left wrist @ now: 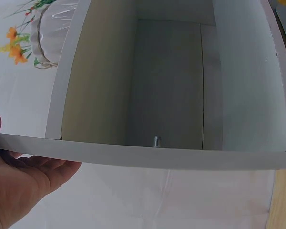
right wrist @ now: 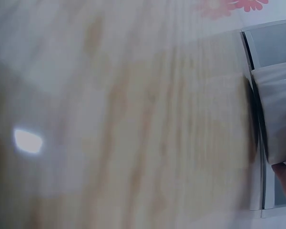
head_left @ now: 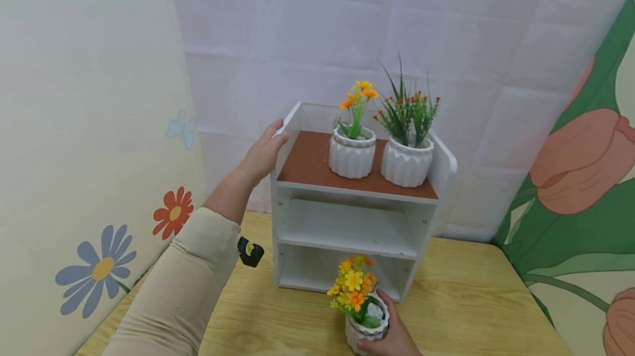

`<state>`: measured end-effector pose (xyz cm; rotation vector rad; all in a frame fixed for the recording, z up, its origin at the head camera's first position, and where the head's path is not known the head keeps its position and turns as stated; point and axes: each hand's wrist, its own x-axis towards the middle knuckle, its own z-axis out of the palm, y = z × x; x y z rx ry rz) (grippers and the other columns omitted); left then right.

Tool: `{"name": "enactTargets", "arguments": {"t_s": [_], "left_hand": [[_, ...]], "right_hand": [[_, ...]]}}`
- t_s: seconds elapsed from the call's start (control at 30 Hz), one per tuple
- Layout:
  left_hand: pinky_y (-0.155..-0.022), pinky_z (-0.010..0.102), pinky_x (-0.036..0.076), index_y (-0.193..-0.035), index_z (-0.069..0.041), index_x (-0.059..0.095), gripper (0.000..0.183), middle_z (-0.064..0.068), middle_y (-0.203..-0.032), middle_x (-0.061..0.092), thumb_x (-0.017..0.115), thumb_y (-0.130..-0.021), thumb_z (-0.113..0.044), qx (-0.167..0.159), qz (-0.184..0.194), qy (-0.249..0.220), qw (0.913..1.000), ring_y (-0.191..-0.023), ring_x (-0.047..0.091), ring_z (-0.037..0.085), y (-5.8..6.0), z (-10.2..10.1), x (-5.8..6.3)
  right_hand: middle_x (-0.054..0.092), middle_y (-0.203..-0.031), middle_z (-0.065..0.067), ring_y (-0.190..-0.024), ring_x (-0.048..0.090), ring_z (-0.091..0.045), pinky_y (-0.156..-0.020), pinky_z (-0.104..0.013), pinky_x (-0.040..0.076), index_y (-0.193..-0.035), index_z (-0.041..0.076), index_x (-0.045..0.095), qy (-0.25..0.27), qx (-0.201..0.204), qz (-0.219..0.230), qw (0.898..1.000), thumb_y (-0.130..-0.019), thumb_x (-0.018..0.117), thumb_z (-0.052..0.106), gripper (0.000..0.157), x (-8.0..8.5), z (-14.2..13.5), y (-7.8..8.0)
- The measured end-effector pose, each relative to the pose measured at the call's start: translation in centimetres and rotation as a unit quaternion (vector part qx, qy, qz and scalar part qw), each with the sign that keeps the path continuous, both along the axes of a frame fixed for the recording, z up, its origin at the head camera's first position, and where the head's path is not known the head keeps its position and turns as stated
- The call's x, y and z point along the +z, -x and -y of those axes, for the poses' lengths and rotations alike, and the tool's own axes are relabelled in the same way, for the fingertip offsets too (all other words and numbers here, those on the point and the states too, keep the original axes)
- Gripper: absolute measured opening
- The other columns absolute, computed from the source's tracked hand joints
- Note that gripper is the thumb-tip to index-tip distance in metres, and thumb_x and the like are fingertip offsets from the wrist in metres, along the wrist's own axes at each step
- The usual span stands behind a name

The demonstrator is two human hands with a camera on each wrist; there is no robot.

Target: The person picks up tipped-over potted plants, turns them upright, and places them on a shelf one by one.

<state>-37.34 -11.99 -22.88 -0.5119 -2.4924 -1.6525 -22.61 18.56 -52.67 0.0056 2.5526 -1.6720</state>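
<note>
My left hand [head_left: 264, 152] grips the upper left side panel [left wrist: 109, 155] of a small white shelf unit [head_left: 347, 226], thumb on one face and fingers on the other in the left wrist view. Low in front of the unit, my right hand [head_left: 394, 331] holds a white ribbed flowerpot [head_left: 354, 335] with yellow and orange artificial flowers [head_left: 353, 284]. The held pot [right wrist: 279, 112] appears at the right edge of the right wrist view. On the unit's brown top stand a pot with orange flowers [head_left: 352, 155] and a pot with grass and red blossoms [head_left: 408, 164].
The unit stands on a light wooden table [head_left: 471, 301], with two lower compartments [head_left: 347, 224] facing me. White cloth [head_left: 297, 31] hangs behind it. Printed flower panels [head_left: 582, 163] flank both sides. A small black and yellow object [head_left: 250, 252] shows beside the left sleeve.
</note>
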Motion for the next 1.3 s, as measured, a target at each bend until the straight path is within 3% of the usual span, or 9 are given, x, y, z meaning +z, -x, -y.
{"name": "enactTargets", "arguments": {"t_s": [0.1,0.3,0.7,1.3], "left_hand": [[-0.114,0.061,0.025,-0.159,-0.020,0.009,0.062,0.014,-0.161,0.022,0.029,-0.103,-0.038,-0.002,0.003,0.001,1.0000,-0.144,0.029,0.036,0.0,0.0,0.0],[-0.114,0.062,0.024,-0.159,-0.021,0.008,0.062,0.013,-0.162,0.021,0.028,-0.103,-0.040,-0.002,0.001,0.001,1.0000,-0.144,0.028,0.036,0.1,0.1,-0.1],[-0.114,0.061,0.026,-0.159,-0.019,0.009,0.062,0.014,-0.162,0.022,0.028,-0.103,-0.039,-0.001,0.000,0.002,1.0000,-0.143,0.029,0.036,0.2,0.1,-0.1],[-0.115,0.061,0.024,-0.159,-0.020,0.009,0.062,0.014,-0.162,0.022,0.029,-0.103,-0.038,0.003,0.001,0.006,1.0000,-0.144,0.028,0.036,-0.1,0.1,0.0]], "right_hand": [[0.039,-0.146,-0.032,-0.129,0.046,-0.044,-0.101,-0.052,0.041,-0.153,0.008,0.018,-0.011,-0.006,-0.004,1.000,-0.066,0.091,0.024,0.114,-0.2,0.1,-0.1],[0.039,-0.146,-0.031,-0.128,0.047,-0.045,-0.102,-0.060,0.040,-0.152,0.011,0.019,-0.025,-0.030,0.028,0.999,-0.065,0.092,0.031,0.116,-0.3,0.2,0.1],[0.040,-0.147,-0.025,-0.127,0.048,-0.041,-0.102,-0.062,0.039,-0.150,0.012,0.021,-0.014,-0.045,0.034,0.998,-0.059,0.094,0.038,0.119,-0.8,0.3,0.0],[0.043,-0.144,-0.028,-0.122,0.052,-0.040,-0.098,-0.057,0.044,-0.148,0.012,0.025,-0.016,-0.069,0.040,0.997,-0.056,0.094,0.041,0.119,-0.2,1.3,-0.6]]}}
